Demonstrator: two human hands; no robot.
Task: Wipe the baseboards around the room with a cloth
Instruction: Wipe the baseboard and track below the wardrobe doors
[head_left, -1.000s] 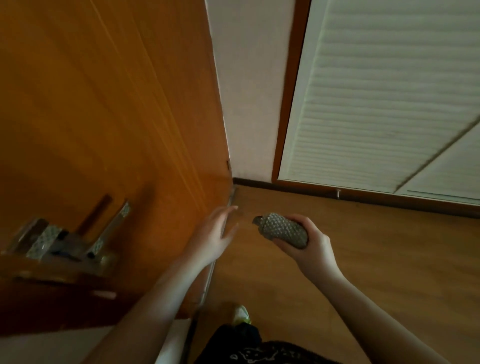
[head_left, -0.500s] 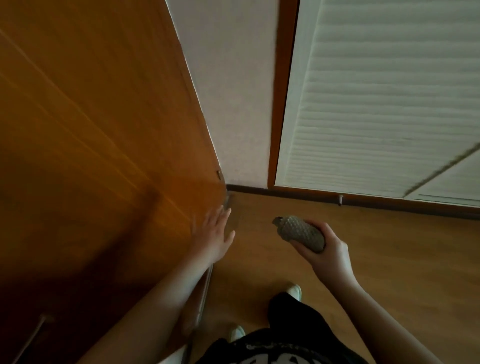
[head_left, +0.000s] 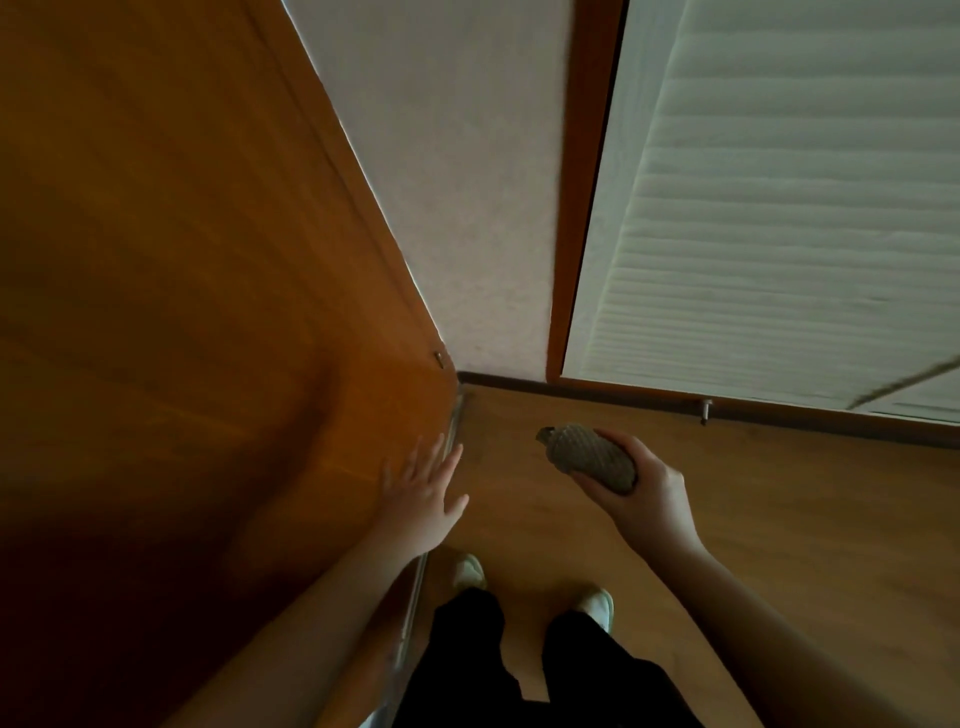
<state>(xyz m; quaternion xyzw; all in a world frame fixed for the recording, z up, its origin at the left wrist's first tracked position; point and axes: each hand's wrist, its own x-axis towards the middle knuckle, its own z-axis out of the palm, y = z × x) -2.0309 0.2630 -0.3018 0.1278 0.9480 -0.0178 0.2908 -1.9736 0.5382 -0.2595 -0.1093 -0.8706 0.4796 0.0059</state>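
A balled-up grey textured cloth (head_left: 589, 457) is gripped in my right hand (head_left: 641, 493), held above the wooden floor in front of me. My left hand (head_left: 423, 499) lies flat with straight fingers against the lower part of a brown wooden door (head_left: 208, 312) on my left. A dark brown baseboard (head_left: 509, 380) runs along the foot of the white wall (head_left: 467, 182) ahead, meeting the door at the corner. Both hands are well short of the baseboard.
A white louvred door (head_left: 779, 208) in a brown frame (head_left: 584, 182) fills the right, with a small metal doorstop (head_left: 705, 410) at its foot. A metal strip (head_left: 413, 608) runs along the wooden door's bottom edge. My legs and white shoes (head_left: 470, 571) stand on the floor (head_left: 779, 519).
The view has swung so the door handle at lower left is out of sight. My feet have stepped forward into view. Both hands keep their hold and pose.
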